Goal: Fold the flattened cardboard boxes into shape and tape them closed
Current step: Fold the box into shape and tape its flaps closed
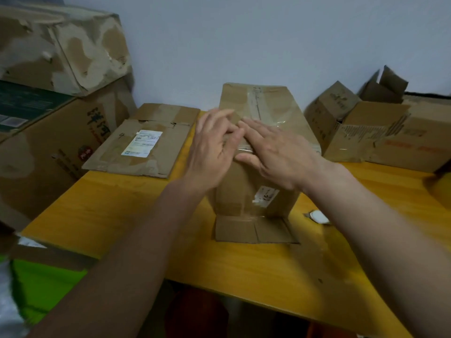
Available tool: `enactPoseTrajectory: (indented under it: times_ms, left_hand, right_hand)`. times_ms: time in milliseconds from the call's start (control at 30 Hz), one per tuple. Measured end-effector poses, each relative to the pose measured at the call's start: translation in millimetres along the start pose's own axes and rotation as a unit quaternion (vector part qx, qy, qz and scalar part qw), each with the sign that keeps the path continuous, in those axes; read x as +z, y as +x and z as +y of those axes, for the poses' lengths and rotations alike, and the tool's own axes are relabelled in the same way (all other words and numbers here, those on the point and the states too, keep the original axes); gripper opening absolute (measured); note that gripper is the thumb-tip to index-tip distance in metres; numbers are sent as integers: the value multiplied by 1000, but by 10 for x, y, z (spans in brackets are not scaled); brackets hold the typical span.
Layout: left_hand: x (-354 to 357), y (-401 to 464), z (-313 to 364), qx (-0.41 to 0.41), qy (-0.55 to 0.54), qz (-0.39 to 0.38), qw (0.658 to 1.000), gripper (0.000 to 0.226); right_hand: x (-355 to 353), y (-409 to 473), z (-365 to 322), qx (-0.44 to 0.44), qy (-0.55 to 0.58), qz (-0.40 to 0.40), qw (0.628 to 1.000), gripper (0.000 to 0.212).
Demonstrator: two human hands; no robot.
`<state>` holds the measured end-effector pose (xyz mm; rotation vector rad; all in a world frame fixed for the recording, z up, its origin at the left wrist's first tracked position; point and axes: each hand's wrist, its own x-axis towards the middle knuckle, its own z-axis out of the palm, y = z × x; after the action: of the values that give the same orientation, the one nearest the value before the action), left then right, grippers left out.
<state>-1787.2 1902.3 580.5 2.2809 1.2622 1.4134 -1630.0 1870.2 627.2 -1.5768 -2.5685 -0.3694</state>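
Your two hands were together on top of the upright box [258,147], which stood in the middle of the yellow table [127,215] with its lower flap [253,230] splayed flat on the tabletop toward you. Your left hand [212,152] lay on the near left edge of the box top, fingers stretched out and slightly blurred, and your right hand [275,152] lay flat beside it, palm down, fingers straight and pressing on the clear tape [256,106] that ran along the top seam. The fingertips of both hands met near the centre of the lid; neither hand curled round anything. A flattened box [144,142] with a white label [142,143] lay on the table just to the left, apart from the one you were pressing. Large worn boxes [56,93] were stacked at the far left against the wall, and a group of opened boxes [380,132] sat at the right end of the table. A small white object [318,217], too blurred to identify, lay near the box's right base.
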Motion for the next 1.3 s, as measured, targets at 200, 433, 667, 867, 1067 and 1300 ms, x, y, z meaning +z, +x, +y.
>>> enactPoseTrajectory:
  times_ms: [200,433,667,867,1067,1300]
  left_hand:
    - [76,15,-206,107,-46,15,993,55]
    - [389,-38,-115,56,-147,111,981,45]
    - [461,-109,94,-99,-256,119,954,33]
    - [186,-194,232,-260,-134,41,956,76]
    - [247,7,620,-24,307,-101,946,90]
    - [-41,3,302,-154,318,-103,930,99]
  right_hand:
    - [79,-157,528,-44,-6,57,997,75]
    - [507,-107,487,135,349,436,819,29]
    - [533,-164,450,236,568,337,712,44]
    - [497,-343,551,280,649,213,674,70]
    - [773,-638,408,416,545,150,712,38]
    - [781,-859,204,439,590,2,678,43]
